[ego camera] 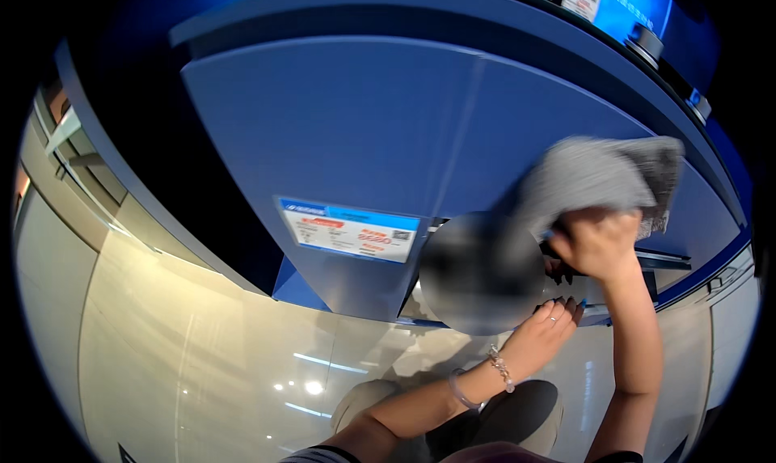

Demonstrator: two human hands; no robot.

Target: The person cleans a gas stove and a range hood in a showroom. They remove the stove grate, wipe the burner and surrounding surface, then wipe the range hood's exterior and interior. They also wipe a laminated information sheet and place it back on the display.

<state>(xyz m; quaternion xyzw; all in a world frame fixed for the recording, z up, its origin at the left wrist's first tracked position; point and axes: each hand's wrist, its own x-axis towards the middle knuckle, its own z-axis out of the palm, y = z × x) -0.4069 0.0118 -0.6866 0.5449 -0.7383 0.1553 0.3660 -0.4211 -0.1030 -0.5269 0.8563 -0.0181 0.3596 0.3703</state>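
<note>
My right hand [600,241] is closed around a grey cloth [594,172], raised in front of a smooth blue-lit cabinet front [339,123]. Motion blurs both the hand and the cloth. Lower down, my left hand [545,323], with a ring and two bracelets at the wrist, reaches across to the edge of a reflective panel [555,290] low in the cabinet. Its fingertips are at that edge, and how firmly they grip cannot be seen. A round blurred patch covers part of the panel beside the hands, hiding what is there.
A price label [348,229] with writing is on the cabinet front. Metal knobs [645,44] line the upper edge, near a lit blue display panel [630,8]. Glossy floor tiles [230,341] spread below, around my bent knees [521,408]. A dark gap [182,172] runs along the cabinet's left side.
</note>
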